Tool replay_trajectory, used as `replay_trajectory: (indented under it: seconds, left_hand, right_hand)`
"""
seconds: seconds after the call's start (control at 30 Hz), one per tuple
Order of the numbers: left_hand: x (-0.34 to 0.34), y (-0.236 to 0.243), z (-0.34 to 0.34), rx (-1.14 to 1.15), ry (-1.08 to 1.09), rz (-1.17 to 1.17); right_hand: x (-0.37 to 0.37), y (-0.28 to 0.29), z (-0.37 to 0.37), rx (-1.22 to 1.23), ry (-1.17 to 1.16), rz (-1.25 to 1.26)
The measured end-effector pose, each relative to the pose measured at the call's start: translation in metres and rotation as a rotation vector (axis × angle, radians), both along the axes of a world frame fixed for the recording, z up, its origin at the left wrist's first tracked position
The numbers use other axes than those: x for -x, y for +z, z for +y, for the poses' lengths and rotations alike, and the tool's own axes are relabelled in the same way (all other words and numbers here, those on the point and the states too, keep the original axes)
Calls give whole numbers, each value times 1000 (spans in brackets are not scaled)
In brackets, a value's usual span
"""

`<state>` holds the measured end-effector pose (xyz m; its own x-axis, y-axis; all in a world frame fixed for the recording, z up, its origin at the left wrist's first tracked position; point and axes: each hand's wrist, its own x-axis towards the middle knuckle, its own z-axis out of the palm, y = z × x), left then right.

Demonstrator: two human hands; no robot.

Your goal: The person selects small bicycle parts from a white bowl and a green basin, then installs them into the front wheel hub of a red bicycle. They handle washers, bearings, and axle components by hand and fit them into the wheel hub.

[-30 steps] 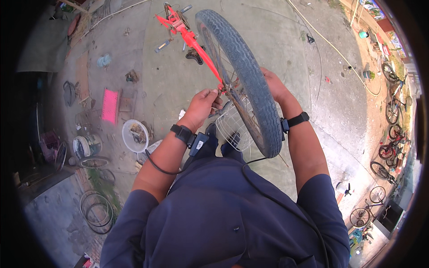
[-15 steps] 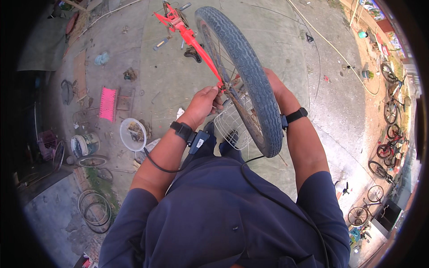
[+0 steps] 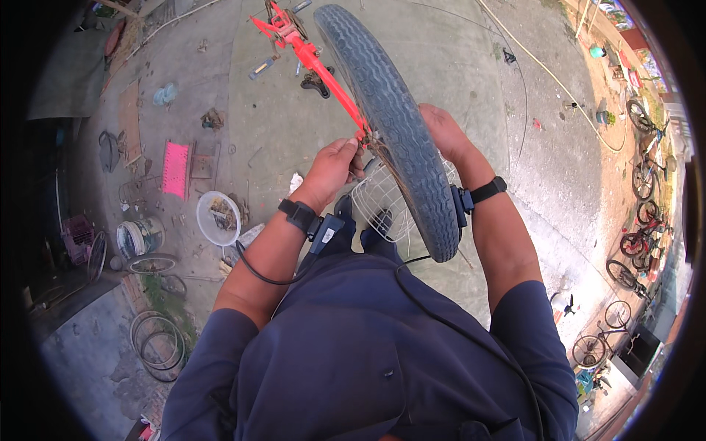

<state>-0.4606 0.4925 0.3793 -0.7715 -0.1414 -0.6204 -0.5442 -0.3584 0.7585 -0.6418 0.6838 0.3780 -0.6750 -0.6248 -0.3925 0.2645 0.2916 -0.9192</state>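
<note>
A bicycle wheel with a worn dark tyre stands tilted in front of me, beside a long red frame tube. The tube ends at the wheel's hub. There my left hand is closed, thumb and fingers pinched together at the tube's end; what lies between the fingertips is too small to make out. On the wheel's right side is my right hand, its fingers hidden behind the tyre. A white wire basket hangs below the wheel, by my shoes.
Left on the concrete are a pink slatted piece, a white basin with scraps in it, a bucket and loose rims. A hand tool lies beyond the frame. Several bicycles line the right side.
The wheel has swung a little to the left, so its tread faces me more and most spokes are hidden. My right hand has shifted slightly left and up. My left hand stays at the hub.
</note>
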Motion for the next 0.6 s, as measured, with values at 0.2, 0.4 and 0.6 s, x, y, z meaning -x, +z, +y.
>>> replay_trajectory:
  seconds: [0.2, 0.4, 0.6]
  left_hand:
    - [-2, 1, 1, 23, 12, 15]
    - [-3, -3, 0, 68, -7, 28]
    - [-4, -6, 0, 97, 4, 48]
  right_hand:
    - [4, 5, 1, -187, 61, 157]
    - [2, -7, 2, -178, 68, 357]
    - [6, -12, 0, -230, 87, 204]
